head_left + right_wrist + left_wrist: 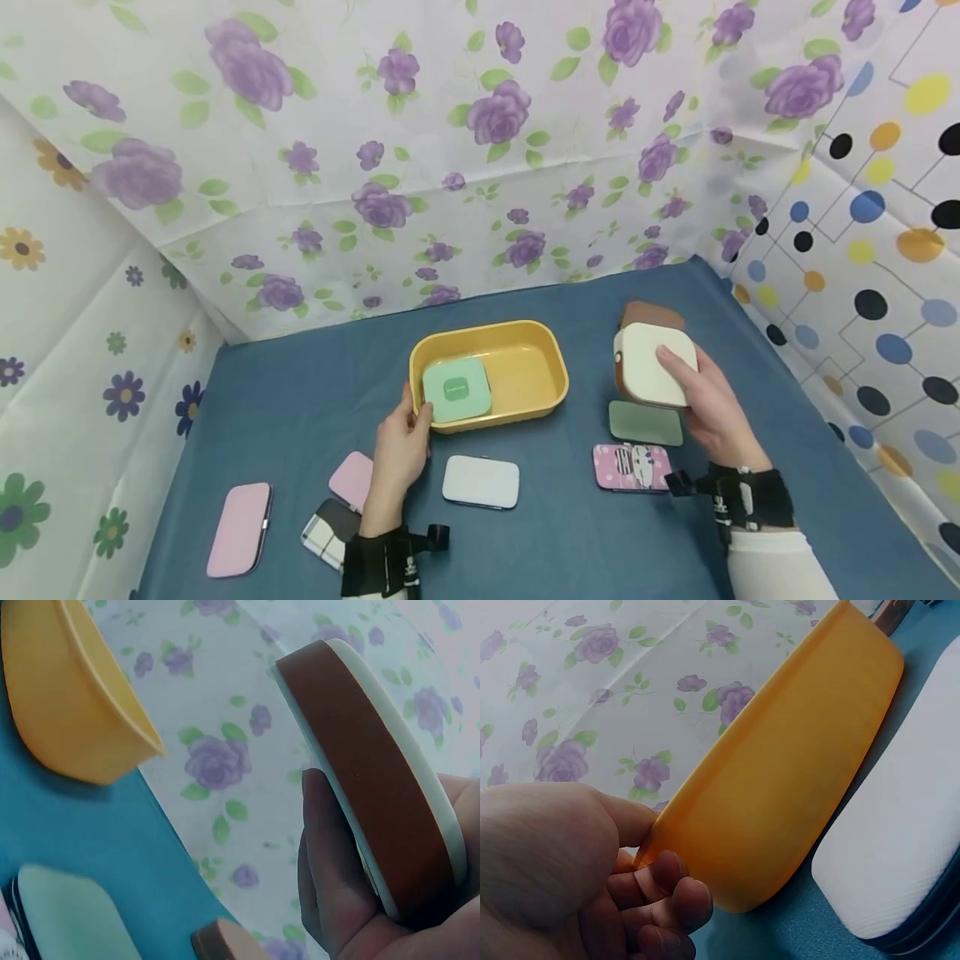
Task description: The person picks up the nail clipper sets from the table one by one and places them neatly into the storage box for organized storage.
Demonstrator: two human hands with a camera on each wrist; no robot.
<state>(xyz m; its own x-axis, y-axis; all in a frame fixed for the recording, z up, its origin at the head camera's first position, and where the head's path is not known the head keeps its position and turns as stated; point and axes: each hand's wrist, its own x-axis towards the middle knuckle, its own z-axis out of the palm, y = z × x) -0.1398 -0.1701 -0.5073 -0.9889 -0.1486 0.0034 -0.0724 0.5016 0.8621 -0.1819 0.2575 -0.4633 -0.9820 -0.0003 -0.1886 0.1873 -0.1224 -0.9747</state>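
My left hand [399, 454] pinches the left front corner of a yellow plastic basin [528, 410], its thumb at the rim and its fingers curled outside. Inside the basin's left half lies a mint green square case [457, 389]. My right hand [716, 412] holds a cream square case [651, 367] above the cloth, to the right of the basin. In the right wrist view that case shows a brown side band [367, 772], with thumb and fingers on opposite faces. A brown case [654, 315] lies partly hidden behind it.
A white case [481, 481] lies before the basin. Rightward are a green case [645, 422] and a pink cat-print case [632, 467]. Leftward lie two pink cases [240, 529] and a black-and-white checked case [324, 542]. Patterned sheets [495, 200] border the blue cloth [555, 550].
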